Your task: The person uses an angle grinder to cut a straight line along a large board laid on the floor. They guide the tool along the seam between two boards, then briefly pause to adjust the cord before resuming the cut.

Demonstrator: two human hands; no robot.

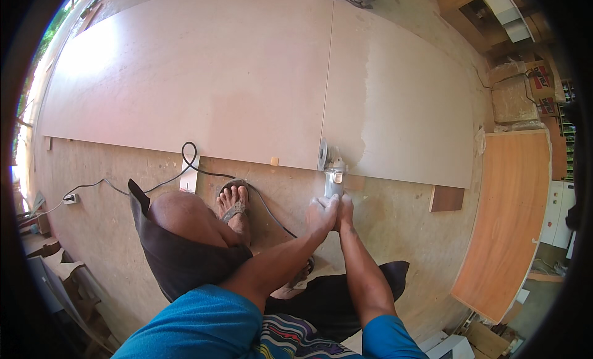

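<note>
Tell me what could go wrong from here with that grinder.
The grinder has its disc close to the seam between the boards, so it might catch or gouge an edge. The black cord runs close by the sandalled left foot and could snag it. That foot's bare toes look unprotected should the disc slip.
</note>
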